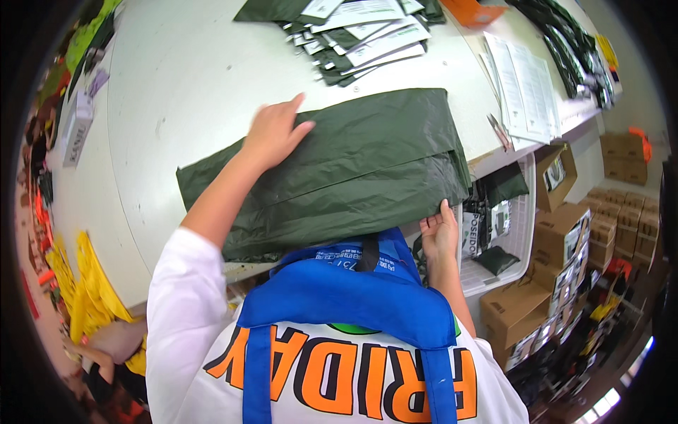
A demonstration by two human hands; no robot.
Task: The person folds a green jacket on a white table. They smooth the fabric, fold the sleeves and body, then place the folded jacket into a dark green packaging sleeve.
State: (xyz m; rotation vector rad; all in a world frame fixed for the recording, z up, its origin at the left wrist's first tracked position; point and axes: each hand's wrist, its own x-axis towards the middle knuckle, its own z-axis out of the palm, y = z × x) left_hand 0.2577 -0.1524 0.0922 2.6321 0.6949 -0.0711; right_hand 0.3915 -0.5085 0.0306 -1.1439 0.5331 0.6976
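Observation:
A folded piece of thin, shiny dark green material lies across the white table in front of me, creased lengthwise. Whether it is a garment or a plain sheet cannot be made out. My left hand rests over its upper left part, index finger stretched out and thumb apart, gripping nothing. At the lower right corner, by the table's near edge, my right hand has its fingertips on the edge of the material and seems to pinch it, the other fingers curled.
Dark green packets with white paper cards are piled at the far side. Printed sheets and scissors lie to the right. Below the table's right edge stand a white crate of packets and cardboard boxes. Yellow material hangs at left.

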